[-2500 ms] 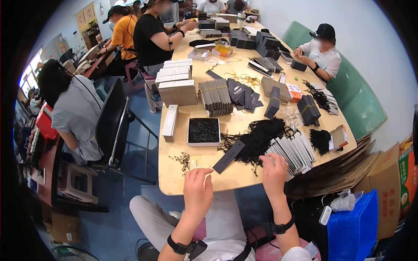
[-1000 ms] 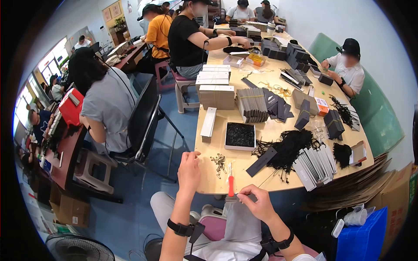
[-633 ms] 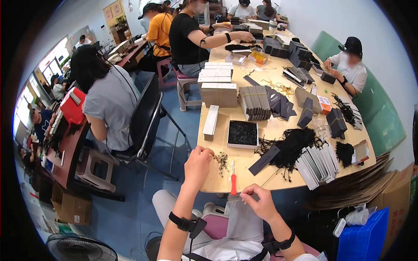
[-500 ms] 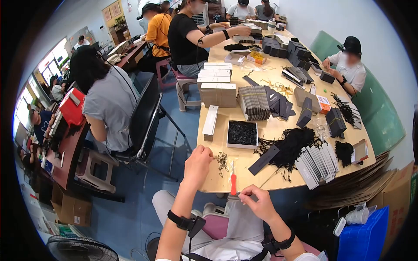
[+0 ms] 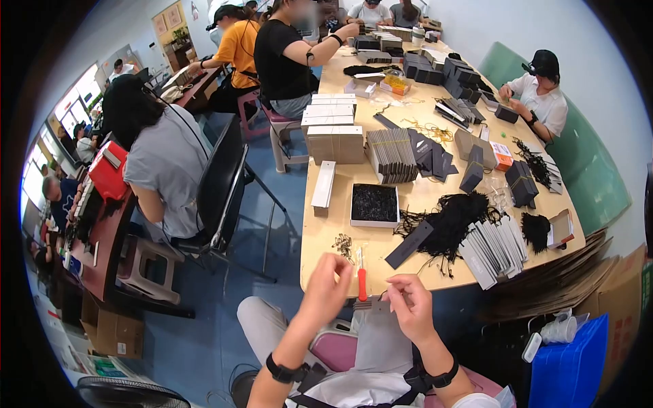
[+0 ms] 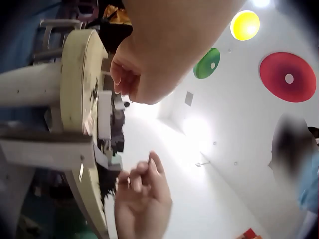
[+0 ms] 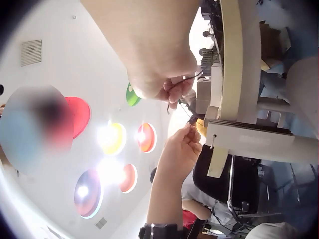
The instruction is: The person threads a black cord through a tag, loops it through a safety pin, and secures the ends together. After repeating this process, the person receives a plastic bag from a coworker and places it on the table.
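My right hand (image 5: 410, 306) pinches a thin black cord (image 7: 187, 82), whose loose end hangs below the fingers in the right wrist view. Opposite it, my left hand (image 5: 328, 289) has thumb and fingertips together, with a tiny dark pin (image 7: 192, 120) showing at their tips. Between the hands, a red-handled tool (image 5: 362, 284) with a thin pale shaft lies at the table's front edge. Just below it is a stack of grey hang tags (image 7: 249, 139) over my thigh, its punched hole facing up. Small bronze-coloured pins (image 5: 343, 245) lie in a loose heap beyond my left hand.
A box of black bits (image 5: 375, 205), a dark tag (image 5: 409, 245), a tangle of black cords (image 5: 452, 221) and fanned pale tags (image 5: 493, 251) spread over the table (image 5: 316, 234). Bundled tag stacks stand farther back. A blue bin (image 5: 568, 364) is at right; other people sit around.
My left hand has drawn back from the heap of pins, toward me and right, closer to my right hand. Earlier, my right hand came down from the cords to the tag stack.
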{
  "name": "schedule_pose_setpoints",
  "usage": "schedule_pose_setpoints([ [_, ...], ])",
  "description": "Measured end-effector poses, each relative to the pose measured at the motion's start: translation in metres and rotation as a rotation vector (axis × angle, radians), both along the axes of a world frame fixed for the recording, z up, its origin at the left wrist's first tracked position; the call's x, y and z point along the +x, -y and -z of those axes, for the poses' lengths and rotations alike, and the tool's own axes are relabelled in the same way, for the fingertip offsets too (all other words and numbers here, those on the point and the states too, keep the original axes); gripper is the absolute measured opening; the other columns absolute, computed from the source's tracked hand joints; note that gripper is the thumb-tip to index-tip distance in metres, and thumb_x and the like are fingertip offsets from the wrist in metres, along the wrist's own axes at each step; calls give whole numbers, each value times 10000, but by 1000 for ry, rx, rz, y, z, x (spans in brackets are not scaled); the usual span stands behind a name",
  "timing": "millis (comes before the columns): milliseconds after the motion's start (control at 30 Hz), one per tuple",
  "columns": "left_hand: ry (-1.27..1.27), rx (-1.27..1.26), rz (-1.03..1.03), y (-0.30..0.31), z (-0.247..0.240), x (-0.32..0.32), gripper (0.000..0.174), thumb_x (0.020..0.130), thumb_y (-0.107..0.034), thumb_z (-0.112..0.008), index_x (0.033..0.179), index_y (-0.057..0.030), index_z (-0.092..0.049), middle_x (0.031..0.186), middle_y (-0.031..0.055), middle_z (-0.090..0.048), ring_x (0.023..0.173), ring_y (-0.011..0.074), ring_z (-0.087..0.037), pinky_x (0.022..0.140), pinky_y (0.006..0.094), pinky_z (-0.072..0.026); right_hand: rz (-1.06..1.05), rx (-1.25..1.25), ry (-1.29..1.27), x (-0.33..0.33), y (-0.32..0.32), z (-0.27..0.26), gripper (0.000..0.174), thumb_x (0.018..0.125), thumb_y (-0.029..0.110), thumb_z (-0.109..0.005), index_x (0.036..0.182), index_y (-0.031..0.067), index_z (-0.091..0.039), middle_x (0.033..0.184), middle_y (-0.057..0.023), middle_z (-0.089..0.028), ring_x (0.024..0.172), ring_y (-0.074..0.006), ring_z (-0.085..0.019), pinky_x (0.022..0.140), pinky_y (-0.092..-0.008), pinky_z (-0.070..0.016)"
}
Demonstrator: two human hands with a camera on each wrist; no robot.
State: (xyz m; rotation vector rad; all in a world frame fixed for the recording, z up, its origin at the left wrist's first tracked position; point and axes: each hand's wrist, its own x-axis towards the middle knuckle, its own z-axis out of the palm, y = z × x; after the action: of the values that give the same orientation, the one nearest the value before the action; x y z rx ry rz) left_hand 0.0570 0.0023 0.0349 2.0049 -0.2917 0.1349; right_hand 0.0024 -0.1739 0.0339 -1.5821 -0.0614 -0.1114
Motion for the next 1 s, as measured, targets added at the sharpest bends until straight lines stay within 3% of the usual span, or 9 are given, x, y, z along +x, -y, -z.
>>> schedule_pose_setpoints([
  [67, -44, -57, 42, 10, -14, -24, 101, 871, -70, -560, 897, 7, -500, 844, 123, -533, 739, 233, -563, 651, 325, -452, 129, -48, 129, -3, -3, -2, 111, 864, -8, -561, 974, -8, -573, 751, -68, -625, 647, -98, -602, 596, -224, -467],
  [233, -46, -166, 109, 20, -5, -44, 84, 867, -68, -583, 869, -2, -530, 799, 62, -552, 671, 126, -529, 584, 240, -423, 208, -231, 322, -8, -3, 4, 150, 827, -40, -591, 972, -5, -577, 781, -100, -631, 658, -145, -623, 607, -247, -484],
  [700, -93, -247, 131, 25, 1, -48, 97, 855, -69, -593, 868, 0, -526, 788, 59, -548, 643, 118, -525, 584, 236, -428, 203, -386, 412, -9, -6, 13, 175, 776, -62, -632, 936, 5, -610, 809, -110, -634, 679, -202, -616, 616, -266, -488],
  [800, -98, -235, 125, 24, -1, -49, 102, 852, -72, -594, 871, 1, -526, 795, 70, -542, 666, 140, -536, 587, 248, -430, 207, -393, 371, -10, -7, 10, 148, 786, -46, -636, 926, -6, -611, 787, -100, -635, 663, -168, -614, 614, -259, -486],
  [867, -99, -227, 124, 24, -2, -50, 107, 850, -75, -593, 874, 4, -525, 802, 81, -537, 690, 164, -547, 591, 261, -433, 137, -225, 177, -12, -6, 13, 118, 807, -23, -641, 920, -19, -607, 750, -69, -628, 664, -120, -607, 611, -238, -478],
  [1000, -28, -198, 80, 26, -2, -52, 82, 849, -49, -602, 872, 2, -541, 804, 77, -552, 674, 150, -547, 593, 250, -440, 75, -5, 85, -11, -5, 14, 91, 848, 33, -630, 919, -11, -593, 723, -29, -610, 647, -68, -570, 579, -199, -442],
])
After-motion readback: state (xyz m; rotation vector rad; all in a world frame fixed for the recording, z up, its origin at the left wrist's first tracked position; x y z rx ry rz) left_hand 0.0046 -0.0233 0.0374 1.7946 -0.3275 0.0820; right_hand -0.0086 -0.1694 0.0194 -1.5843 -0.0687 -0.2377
